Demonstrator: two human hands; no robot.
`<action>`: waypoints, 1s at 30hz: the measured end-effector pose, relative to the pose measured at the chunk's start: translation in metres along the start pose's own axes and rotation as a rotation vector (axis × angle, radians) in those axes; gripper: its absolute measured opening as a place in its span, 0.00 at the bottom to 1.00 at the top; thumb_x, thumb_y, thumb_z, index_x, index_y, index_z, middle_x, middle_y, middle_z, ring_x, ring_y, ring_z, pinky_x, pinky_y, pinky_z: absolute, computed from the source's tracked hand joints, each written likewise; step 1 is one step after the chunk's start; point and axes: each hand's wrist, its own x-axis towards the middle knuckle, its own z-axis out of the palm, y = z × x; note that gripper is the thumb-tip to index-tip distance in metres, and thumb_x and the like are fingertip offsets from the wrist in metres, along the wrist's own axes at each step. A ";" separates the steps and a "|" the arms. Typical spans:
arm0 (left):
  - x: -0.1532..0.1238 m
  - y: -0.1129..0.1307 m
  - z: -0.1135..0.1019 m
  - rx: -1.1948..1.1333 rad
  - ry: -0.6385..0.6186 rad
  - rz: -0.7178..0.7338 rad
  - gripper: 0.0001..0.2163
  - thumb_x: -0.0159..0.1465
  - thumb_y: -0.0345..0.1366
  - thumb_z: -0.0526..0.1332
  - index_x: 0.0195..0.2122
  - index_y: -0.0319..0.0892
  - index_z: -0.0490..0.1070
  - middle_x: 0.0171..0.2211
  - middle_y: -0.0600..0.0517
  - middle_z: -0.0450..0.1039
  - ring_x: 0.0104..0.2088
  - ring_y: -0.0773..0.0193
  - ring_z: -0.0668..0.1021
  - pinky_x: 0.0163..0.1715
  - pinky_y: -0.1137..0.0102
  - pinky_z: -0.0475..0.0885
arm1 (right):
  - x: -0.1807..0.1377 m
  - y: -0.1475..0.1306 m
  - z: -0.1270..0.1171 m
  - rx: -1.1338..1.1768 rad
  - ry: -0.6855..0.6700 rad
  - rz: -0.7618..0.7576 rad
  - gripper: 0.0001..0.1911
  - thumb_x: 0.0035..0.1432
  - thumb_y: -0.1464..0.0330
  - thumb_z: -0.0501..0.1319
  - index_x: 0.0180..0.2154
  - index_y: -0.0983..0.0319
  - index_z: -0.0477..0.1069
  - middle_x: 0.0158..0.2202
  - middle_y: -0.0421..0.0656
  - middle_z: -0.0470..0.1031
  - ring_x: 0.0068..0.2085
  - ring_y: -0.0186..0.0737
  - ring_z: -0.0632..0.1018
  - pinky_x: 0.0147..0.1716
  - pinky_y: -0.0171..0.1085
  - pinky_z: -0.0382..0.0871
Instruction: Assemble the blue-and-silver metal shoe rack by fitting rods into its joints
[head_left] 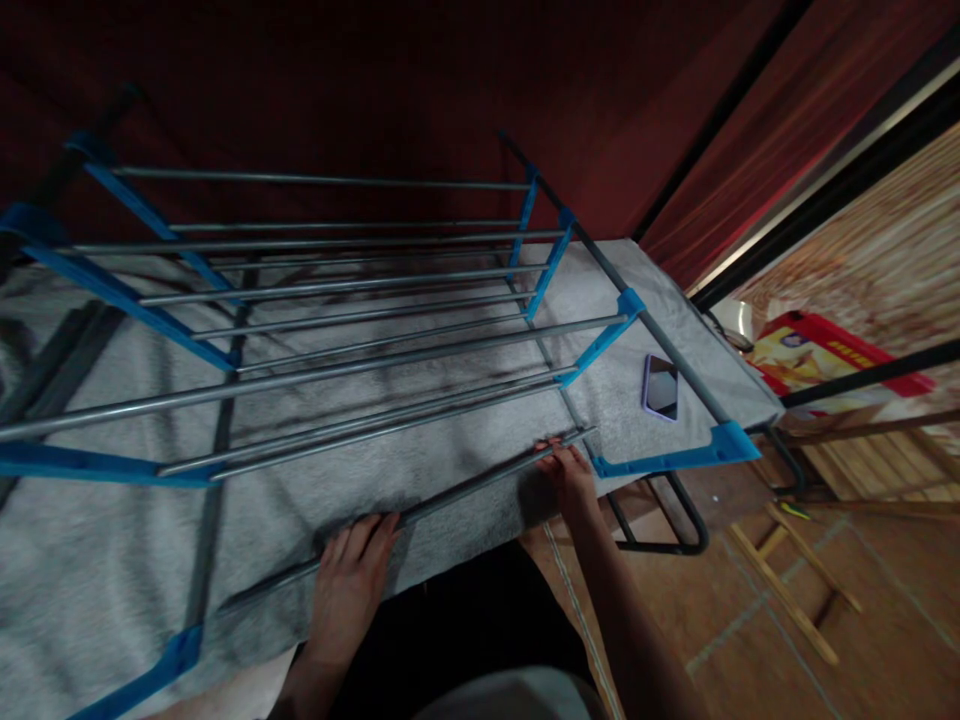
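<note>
A long grey metal tube [471, 486] lies across the grey cloth in front of me, pointing up and to the right. My left hand [352, 565] is closed over its nearer stretch, fingers bent across it. My right hand [566, 475] pinches it close to its right end, beside a blue plastic bracket [675, 460]. Behind the tube stands a partly built rack of grey tubes [360, 372] joined by blue plastic brackets [604, 345]. Another blue bracket [176, 655] sits at the lower left on a dark grey tube [214, 490].
A phone [660, 387] lies on the grey cloth [450, 540] right of the rack. A dark red curtain [337, 80] hangs behind. To the right are a red and yellow box [825, 355], a black metal frame [694, 515] and a wooden piece [787, 590] on the tiled floor.
</note>
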 end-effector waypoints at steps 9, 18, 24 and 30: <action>0.000 0.000 0.005 0.037 0.074 0.033 0.17 0.80 0.40 0.54 0.56 0.47 0.83 0.44 0.45 0.85 0.41 0.52 0.81 0.47 0.59 0.74 | 0.001 -0.002 0.002 -0.003 -0.027 -0.004 0.16 0.42 0.60 0.77 0.34 0.56 0.79 0.32 0.38 0.87 0.30 0.38 0.83 0.32 0.36 0.81; 0.002 -0.008 0.011 0.055 0.164 0.157 0.15 0.80 0.38 0.55 0.55 0.45 0.82 0.44 0.44 0.83 0.42 0.51 0.80 0.45 0.58 0.72 | 0.002 0.000 0.003 -0.052 -0.022 -0.002 0.14 0.44 0.58 0.74 0.35 0.55 0.79 0.33 0.40 0.87 0.34 0.44 0.85 0.33 0.39 0.82; 0.003 -0.012 0.012 0.065 0.150 0.167 0.14 0.80 0.37 0.55 0.54 0.44 0.81 0.44 0.44 0.83 0.41 0.52 0.81 0.46 0.58 0.74 | -0.008 -0.004 0.007 -0.041 -0.003 -0.009 0.18 0.42 0.55 0.74 0.35 0.55 0.78 0.32 0.41 0.86 0.34 0.45 0.85 0.35 0.40 0.83; 0.002 -0.014 0.017 0.094 0.178 0.180 0.14 0.79 0.35 0.54 0.53 0.44 0.81 0.44 0.45 0.84 0.42 0.50 0.81 0.46 0.58 0.73 | -0.045 -0.001 -0.006 -0.242 -0.080 0.043 0.23 0.37 0.52 0.78 0.27 0.55 0.71 0.24 0.39 0.80 0.24 0.40 0.78 0.27 0.39 0.76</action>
